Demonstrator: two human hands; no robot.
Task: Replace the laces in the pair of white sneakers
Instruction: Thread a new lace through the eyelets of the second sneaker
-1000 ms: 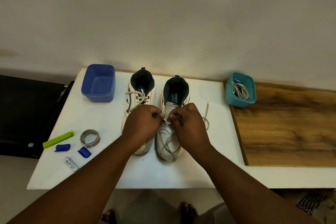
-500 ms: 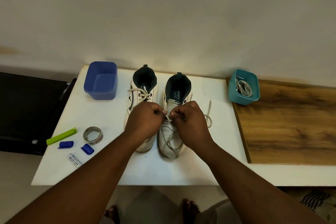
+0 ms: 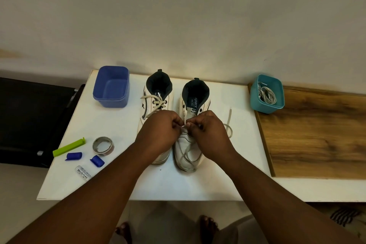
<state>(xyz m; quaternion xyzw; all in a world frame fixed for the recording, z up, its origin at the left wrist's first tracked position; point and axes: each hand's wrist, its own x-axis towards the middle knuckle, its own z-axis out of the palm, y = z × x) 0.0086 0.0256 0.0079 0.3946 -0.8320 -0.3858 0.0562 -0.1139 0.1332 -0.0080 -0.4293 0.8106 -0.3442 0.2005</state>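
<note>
Two hands meet over the right sneaker [image 3: 189, 144].
Left hand [image 3: 160, 131] and right hand [image 3: 209, 134] both pinch the lace [image 3: 185, 118], which runs far toward the upper eyelets.

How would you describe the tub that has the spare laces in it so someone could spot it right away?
Find the white table against the wall, then the wooden board on its right side. At the board's far left corner stands a small teal plastic tub with a coil of pale laces inside. The only other tub, a larger blue plastic tub, sits far left and holds nothing.
</note>
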